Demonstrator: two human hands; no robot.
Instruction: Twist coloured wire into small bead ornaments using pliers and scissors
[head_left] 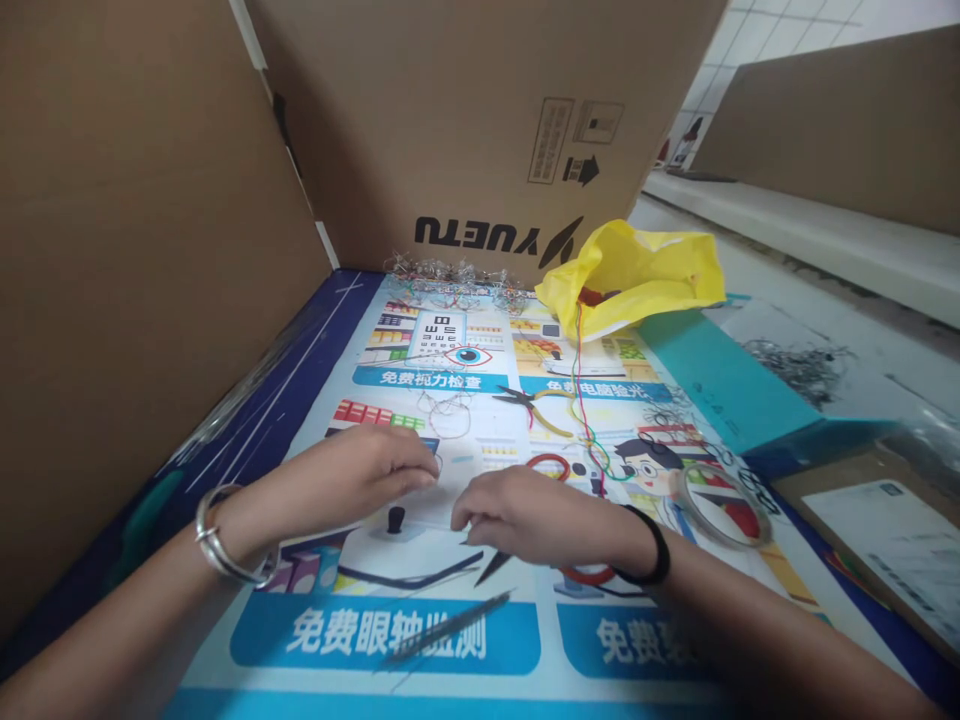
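Note:
My left hand (386,468) hovers over the printed poster, palm down, thumb and fingers pinched together. Just right of it, my right hand (514,512) has its fingers curled into a pinch. Whatever either hand holds is too fine or hidden to make out. Partly beneath my right hand lie scissors (491,568) with red handles. A bundle of thin dark wires (454,628) rests on the poster nearest me. Pliers with yellow handles (541,408) lie beyond my hands, beside red and green cords (583,400). Thin looped wire (448,412) sits past my left hand.
Cardboard walls (465,130) stand at the back and left. A yellow bag (637,280) lies at the back right, near tangled wire pieces (450,275). To the right are a tape roll (686,490), a teal box flap (720,370) and a dark wire heap (799,370).

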